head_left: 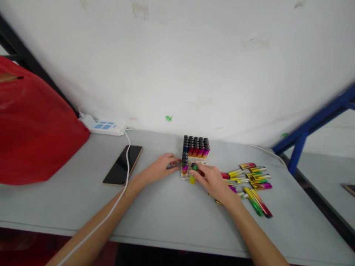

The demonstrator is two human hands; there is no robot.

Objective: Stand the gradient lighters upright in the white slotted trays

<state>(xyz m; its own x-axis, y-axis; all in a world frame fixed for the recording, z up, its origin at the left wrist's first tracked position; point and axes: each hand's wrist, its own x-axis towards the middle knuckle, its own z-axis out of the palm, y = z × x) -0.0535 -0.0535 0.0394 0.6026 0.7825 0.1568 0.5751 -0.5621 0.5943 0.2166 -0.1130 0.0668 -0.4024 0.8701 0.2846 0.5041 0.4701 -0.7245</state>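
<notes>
A pale tray [184,177] stands near the middle of the grey table, partly hidden by lighters and fingers. Upright lighters [195,147] with black tops and purple, red and orange bodies fill its back rows. More lighters [185,166] stand in a column along its left side. My left hand [163,167] is at that side, thumb and fingertips against the tray's edge. Between the thumb and fingers of my right hand [213,179] is a yellow lighter [192,179] with a green and black top, held roughly upright at the tray's front. My right fingers partly cover it.
Shiny coloured lighter casings [256,199] lie scattered on the table [166,218] to the right, some behind my right hand. A phone [123,165] lies left under a white cable [126,181]. A power strip [107,127], a red bag [36,129] and a blue frame [318,129] flank the wall.
</notes>
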